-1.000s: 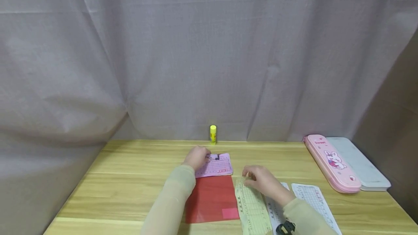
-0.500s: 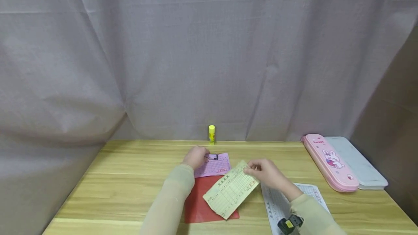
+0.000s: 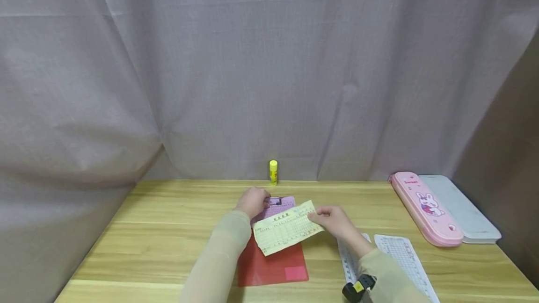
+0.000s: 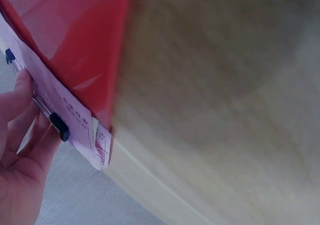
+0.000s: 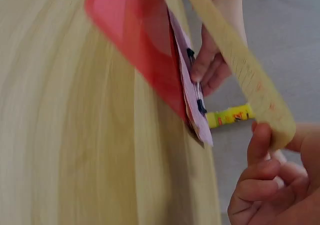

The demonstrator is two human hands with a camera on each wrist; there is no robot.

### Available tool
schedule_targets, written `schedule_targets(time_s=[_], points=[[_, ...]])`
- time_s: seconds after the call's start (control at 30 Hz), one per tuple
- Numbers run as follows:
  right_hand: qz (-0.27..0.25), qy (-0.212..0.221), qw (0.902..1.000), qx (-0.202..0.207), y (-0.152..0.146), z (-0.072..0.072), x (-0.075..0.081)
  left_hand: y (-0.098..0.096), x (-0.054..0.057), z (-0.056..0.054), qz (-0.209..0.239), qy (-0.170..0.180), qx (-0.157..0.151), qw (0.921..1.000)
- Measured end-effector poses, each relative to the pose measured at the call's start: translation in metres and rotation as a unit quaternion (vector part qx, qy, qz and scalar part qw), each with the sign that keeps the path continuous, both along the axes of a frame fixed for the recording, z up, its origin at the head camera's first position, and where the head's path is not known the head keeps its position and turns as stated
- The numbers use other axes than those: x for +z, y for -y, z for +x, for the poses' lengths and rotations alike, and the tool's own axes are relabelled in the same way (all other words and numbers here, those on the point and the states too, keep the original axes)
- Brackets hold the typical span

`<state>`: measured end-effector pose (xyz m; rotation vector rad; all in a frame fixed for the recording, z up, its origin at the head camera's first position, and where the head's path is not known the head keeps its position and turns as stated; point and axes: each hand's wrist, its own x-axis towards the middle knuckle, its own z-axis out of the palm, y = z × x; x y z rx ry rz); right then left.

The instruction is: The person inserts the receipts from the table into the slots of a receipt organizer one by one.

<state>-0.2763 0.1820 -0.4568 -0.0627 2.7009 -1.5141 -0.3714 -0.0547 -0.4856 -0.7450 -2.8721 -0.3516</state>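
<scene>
A pale yellow printed slip (image 3: pixel 286 228) is in the air, its right end pinched between the thumb and fingers of my right hand (image 3: pixel 334 221). It slants over pink printed slips (image 3: pixel 275 208) and a red plastic folder (image 3: pixel 269 265). At the far end of the folder, my left hand (image 3: pixel 253 201) grips the pink slips by their edge. In the left wrist view, the thumb lies beside a thin metal fastener with black end pieces (image 4: pixel 59 127), and the fingers are behind the edge. The yellow slip hides part of the pink slips in the head view.
White printed slips (image 3: pixel 404 261) lie at the right, partly under my right forearm. A yellow glue stick (image 3: pixel 273 173) stands at the back edge. A pink pencil case (image 3: pixel 427 209) and a pale flat box (image 3: pixel 461 209) lie at the far right on the wooden table (image 3: pixel 168 247).
My right hand has picked the yellow slip up from the table beside the folder, brought it left and turned it roughly crosswise. My left hand stays at the pink slips.
</scene>
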Motion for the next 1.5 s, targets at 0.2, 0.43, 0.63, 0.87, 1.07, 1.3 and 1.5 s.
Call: schedule_targets(time_s=[0.2, 0.43, 0.63, 0.87, 1.07, 1.3, 1.5], points=[[-0.055, 0.046, 0.9962, -0.05, 0.017, -0.005, -0.01, 0.0, 0.001, -0.001, -0.001, 0.011, -0.005, 0.9999], [-0.118, 0.077, 0.9873, -0.073, 0.036, -0.012, -0.016, 0.001, 0.005, -0.001, -0.002, 0.023, -0.011, 0.9997], [-0.146, 0.105, 0.9808, -0.076, 0.047, -0.02, -0.016, 0.004, 0.005, -0.001, 0.001, 0.019, -0.016, 0.9997], [-0.155, 0.111, 0.9778, -0.087, 0.049, -0.027, -0.022, 0.004, 0.005, 0.0, 0.001, 0.023, -0.016, 0.9996], [-0.15, 0.113, 0.9781, -0.09, 0.05, -0.032, -0.026, 0.004, 0.005, 0.0, 0.007, 0.024, -0.023, 0.9994], [-0.137, 0.119, 0.9788, -0.096, 0.051, -0.033, -0.031, 0.005, 0.009, 0.001, 0.005, 0.036, -0.022, 0.9991], [-0.139, 0.118, 0.9782, -0.099, 0.051, -0.033, -0.034, 0.004, 0.01, 0.002, 0.01, 0.045, -0.011, 0.9989]])
